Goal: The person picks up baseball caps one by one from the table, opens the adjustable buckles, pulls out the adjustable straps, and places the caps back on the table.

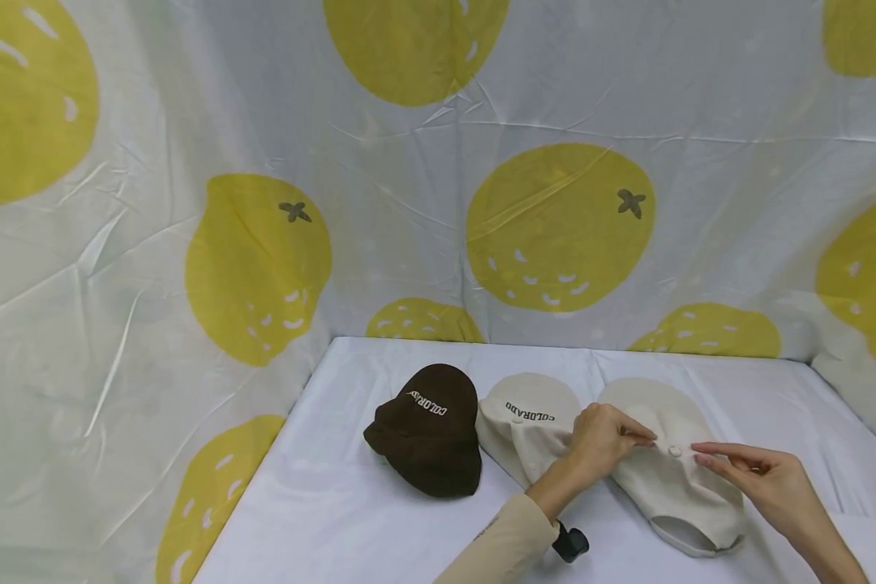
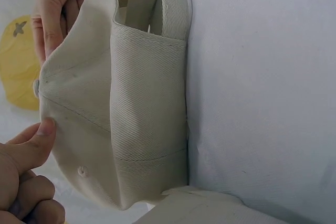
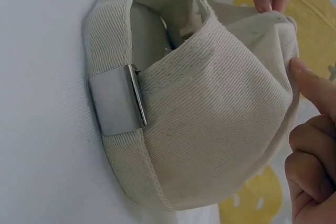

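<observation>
A beige baseball cap lies at the right of the row, its back opening towards me. My left hand pinches the crown just left of the top button. On the button's other side, my right hand pinches the fabric between thumb and index finger. The left wrist view shows the left thumb against the crown, with the other fingers curled. A metal buckle on the back strap appears in the right wrist view, where the crown is creased between the hands.
Another beige cap with dark COLORADO lettering sits left of the held one, partly behind my left forearm. Beside it lies a dark brown cap with white lettering. A white cloth covers the table; lemon-print fabric hangs behind.
</observation>
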Motion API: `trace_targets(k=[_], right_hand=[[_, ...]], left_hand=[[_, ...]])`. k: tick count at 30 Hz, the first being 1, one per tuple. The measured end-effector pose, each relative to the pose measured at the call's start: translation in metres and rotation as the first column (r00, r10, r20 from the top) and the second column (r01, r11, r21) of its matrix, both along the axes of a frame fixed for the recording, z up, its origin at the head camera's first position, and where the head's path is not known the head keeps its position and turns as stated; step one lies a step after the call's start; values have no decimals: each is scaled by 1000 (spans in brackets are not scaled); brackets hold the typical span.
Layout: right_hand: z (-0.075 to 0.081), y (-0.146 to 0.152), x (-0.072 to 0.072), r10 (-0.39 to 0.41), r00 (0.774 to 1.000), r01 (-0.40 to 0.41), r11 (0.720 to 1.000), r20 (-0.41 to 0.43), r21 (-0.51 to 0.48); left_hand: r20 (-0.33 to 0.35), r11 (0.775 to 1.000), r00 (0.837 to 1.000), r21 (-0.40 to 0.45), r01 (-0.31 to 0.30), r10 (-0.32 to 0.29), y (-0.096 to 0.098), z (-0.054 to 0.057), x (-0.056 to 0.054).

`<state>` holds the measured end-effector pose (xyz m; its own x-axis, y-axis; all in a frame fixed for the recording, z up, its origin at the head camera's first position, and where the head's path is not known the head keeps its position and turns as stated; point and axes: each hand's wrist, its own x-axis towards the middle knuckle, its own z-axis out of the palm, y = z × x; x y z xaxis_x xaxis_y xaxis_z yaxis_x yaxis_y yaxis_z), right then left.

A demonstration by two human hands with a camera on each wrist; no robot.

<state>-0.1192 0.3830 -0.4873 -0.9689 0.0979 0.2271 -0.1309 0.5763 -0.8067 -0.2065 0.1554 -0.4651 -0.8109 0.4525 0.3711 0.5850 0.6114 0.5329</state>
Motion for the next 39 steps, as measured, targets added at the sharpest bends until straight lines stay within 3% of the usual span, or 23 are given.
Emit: trace_targets(k=[6, 11, 14, 17, 22, 26, 29, 33, 39], right_hand=[[-3, -1, -1, 19, 998, -19, 1000, -52, 2], [-1, -4, 0, -12, 988, 13, 1000, -152, 3], [4, -5, 2, -40, 981, 45, 999, -192, 21], [11, -7, 5, -65, 979, 72, 997, -192, 34], [25, -11, 13, -68, 976, 68, 998, -206, -7], [38, -13, 21, -93, 975, 82, 995, -200, -64], [52, -16, 28, -142, 981, 131, 987, -131, -89], [66, -23, 36, -172, 983, 165, 981, -67, -98], [74, -36, 46, -125, 988, 112, 984, -88, -135]], left_hand=[[5, 1000, 1000, 27, 6, -6, -2, -2, -1], [89, 985, 992, 158, 74, -89, -4, 0, -1], [176, 953, 970, 280, 113, -167, -5, 3, -1], [244, 910, 939, 392, 135, -244, -7, 9, 1], [280, 843, 896, 513, 164, -345, -12, 24, 6], [303, 813, 866, 554, 180, -398, -16, 38, 12], [329, 802, 844, 569, 181, -424, -22, 50, 18], [331, 793, 834, 578, 190, -441, -34, 62, 29], [304, 754, 821, 620, 214, -483, -54, 73, 42]])
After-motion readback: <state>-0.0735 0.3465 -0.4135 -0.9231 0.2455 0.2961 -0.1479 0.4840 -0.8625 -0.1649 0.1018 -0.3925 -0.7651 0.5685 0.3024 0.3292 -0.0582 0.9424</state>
